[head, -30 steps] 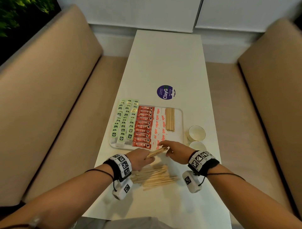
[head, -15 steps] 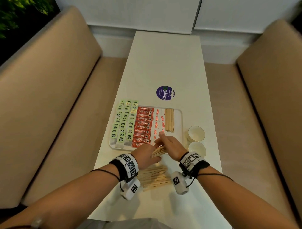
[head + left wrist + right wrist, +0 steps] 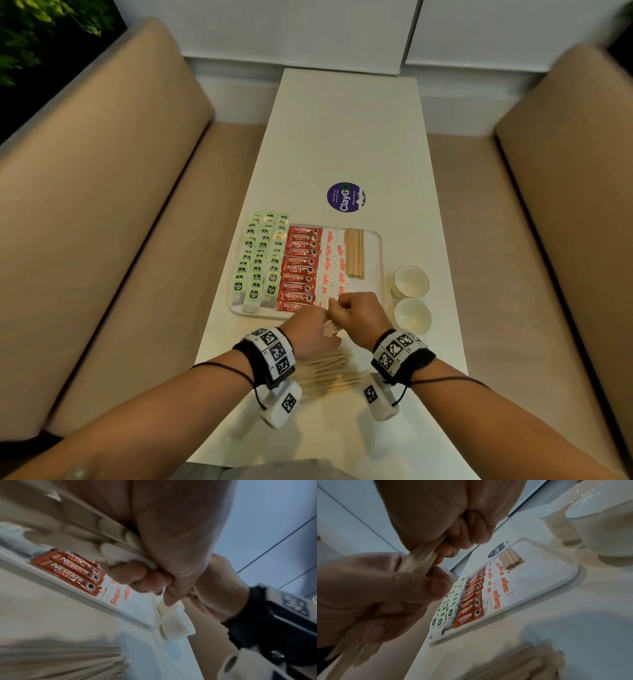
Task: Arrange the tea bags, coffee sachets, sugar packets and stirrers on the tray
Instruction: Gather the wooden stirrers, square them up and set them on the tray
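A white tray (image 3: 376,260) holds rows of green tea bags (image 3: 260,260), red coffee sachets (image 3: 299,270), white sugar packets (image 3: 330,263) and a neat stack of wooden stirrers (image 3: 354,253) at its far right. Just in front of the tray's near edge, both hands hold one bundle of stirrers (image 3: 331,327). My left hand (image 3: 308,334) grips its near end, and my right hand (image 3: 356,313) curls round its far end (image 3: 421,559). A loose pile of stirrers (image 3: 329,375) lies on the table under my wrists.
Two white cups (image 3: 411,298) stand right of the tray, close to my right wrist. A round purple sticker (image 3: 346,197) is on the white table (image 3: 346,137) beyond the tray. Beige benches run along both sides.
My right hand has moved from lying over the stirrer tips to closing in a fist round the bundle's far end. Both hands have shifted slightly towards the tray.
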`<state>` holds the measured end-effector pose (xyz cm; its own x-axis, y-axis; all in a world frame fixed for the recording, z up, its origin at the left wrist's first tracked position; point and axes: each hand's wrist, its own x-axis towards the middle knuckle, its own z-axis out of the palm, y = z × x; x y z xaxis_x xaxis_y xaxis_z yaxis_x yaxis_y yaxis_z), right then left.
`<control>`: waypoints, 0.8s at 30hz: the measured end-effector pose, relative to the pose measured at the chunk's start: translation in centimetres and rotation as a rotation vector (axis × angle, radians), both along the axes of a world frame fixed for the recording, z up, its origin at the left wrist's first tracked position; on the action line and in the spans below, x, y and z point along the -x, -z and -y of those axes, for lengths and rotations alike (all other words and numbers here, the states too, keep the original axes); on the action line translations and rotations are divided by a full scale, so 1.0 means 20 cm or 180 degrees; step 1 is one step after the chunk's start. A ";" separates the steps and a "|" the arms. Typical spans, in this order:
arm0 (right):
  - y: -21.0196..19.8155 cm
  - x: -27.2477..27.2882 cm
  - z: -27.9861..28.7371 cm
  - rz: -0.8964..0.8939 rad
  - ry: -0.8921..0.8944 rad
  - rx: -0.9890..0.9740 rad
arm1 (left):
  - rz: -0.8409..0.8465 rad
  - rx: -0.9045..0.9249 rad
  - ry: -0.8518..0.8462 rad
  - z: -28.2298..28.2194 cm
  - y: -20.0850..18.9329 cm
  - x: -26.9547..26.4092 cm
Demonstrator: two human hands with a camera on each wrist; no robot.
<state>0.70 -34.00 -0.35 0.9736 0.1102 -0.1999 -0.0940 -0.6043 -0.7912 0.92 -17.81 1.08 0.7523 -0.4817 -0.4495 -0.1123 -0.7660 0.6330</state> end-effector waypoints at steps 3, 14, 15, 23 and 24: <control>-0.02 -0.02 0.02 -0.0014 0.0071 -0.0078 | 0.0002 0.0263 -0.0048 0.00 -0.03 0.01; -0.15 -0.08 0.12 0.0336 0.0853 -0.0182 | -0.1622 0.1728 -0.2203 -0.10 -0.10 -0.03; -0.15 -0.09 0.11 0.0374 0.0870 -0.0181 | -0.1744 0.1885 -0.2598 -0.08 -0.12 -0.04; -0.16 -0.05 0.00 0.0470 0.0567 -0.0203 | -0.1704 0.2021 -0.3525 0.00 -0.11 -0.13; -0.17 -0.06 0.01 0.0413 0.0576 -0.0212 | -0.1671 0.1977 -0.3409 0.00 -0.10 -0.13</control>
